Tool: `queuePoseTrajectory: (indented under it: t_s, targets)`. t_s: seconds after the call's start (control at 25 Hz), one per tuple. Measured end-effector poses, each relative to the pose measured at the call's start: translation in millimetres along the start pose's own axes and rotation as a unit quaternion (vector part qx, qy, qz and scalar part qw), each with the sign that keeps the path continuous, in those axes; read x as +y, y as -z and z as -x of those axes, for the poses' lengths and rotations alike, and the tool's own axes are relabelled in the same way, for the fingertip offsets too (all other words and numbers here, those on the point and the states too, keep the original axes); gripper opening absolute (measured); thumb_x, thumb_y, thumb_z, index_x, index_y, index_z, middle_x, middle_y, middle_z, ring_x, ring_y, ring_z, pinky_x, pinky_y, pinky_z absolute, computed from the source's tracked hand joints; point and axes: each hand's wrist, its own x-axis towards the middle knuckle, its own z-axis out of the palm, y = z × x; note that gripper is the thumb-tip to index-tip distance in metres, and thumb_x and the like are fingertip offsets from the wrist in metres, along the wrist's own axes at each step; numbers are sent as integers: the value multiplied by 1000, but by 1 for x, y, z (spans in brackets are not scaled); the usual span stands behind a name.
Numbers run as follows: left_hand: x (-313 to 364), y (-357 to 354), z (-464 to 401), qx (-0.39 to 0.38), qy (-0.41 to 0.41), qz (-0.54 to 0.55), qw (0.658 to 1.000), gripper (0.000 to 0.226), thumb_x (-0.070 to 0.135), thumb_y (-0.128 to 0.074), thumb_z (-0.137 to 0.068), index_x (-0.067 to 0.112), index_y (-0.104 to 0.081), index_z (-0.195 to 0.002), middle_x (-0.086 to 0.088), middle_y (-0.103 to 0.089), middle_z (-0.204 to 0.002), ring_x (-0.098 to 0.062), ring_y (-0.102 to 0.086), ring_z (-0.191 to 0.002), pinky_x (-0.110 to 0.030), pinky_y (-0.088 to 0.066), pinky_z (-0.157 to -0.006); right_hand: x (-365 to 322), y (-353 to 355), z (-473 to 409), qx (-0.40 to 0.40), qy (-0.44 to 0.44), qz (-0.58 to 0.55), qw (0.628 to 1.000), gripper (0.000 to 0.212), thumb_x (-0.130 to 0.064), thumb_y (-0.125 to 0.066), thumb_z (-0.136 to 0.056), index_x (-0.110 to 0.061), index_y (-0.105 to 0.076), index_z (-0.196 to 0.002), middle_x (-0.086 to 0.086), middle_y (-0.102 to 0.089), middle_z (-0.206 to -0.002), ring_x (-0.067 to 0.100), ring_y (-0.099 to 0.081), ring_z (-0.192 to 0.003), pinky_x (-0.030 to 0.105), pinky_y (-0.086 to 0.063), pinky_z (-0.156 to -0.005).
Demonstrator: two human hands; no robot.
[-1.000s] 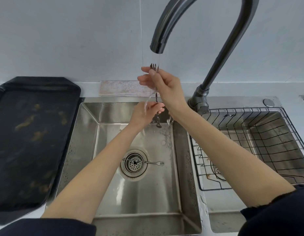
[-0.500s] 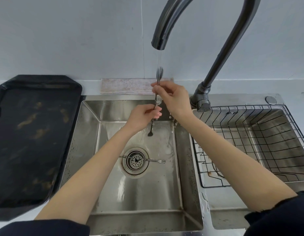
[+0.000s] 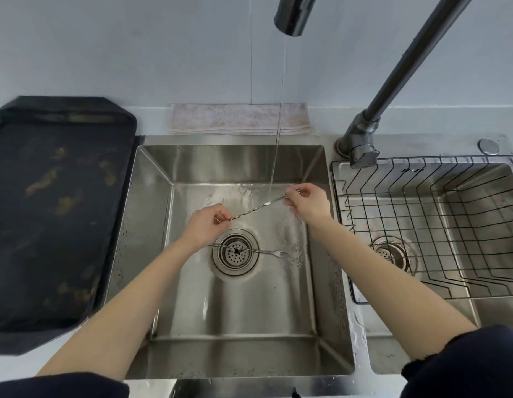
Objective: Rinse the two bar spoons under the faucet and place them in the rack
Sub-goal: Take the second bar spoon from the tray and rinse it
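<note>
Both hands hold one bar spoon (image 3: 256,208) across the left sink (image 3: 152,196), under the thin stream: left hand (image 3: 205,226) pinches one end, right hand (image 3: 305,201) the other, the fingers hiding both tips. The second spoon (image 3: 264,251) lies over the drain (image 3: 235,254). The rack (image 3: 422,225) sits right; the faucet (image 3: 292,21) is cut off above.

Spoon (image 3: 256,208) ends hidden in hands (image 3: 205,226).
</note>
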Motion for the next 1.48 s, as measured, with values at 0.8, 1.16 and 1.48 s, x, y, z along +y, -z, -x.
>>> queuePoseTrajectory:
  t_s: [0.8,1.16,1.48]
  targets:
    - [-65,-70,9,-142,21,-181,973,22,14,-52,-89,11,-62,-108,-12,-60,-115,-27,-57,-106,-36,-45,-89,108,-16,8,-85,-83,417,901,16,-15,-56,-88,-14,-66,-100,10,-62,-120,32,-58,-110,32,-48,-87]
    - [-65,-73,17,-100,15,-209,973,26,14,-47,-90,13,-60,-113,-8,-59,-118,-27,-55,-112,-38,-44,-91,101,-19,21,-106,-28,476,873,23,-13,-46,-93,-15,-62,-109,11,-52,-127,32,-55,-112,34,-47,-86]
    - [-28,-50,23,-55,-26,-218,974,29,21,-48,-91,16,-58,-117,-5,-63,-123,-28,-58,-112,-37,-46,-93,69,-10,40,-125,31,415,900,33,-18,-46,-92,-17,-55,-123,13,-61,-126,32,-56,-115,36,-48,-94]
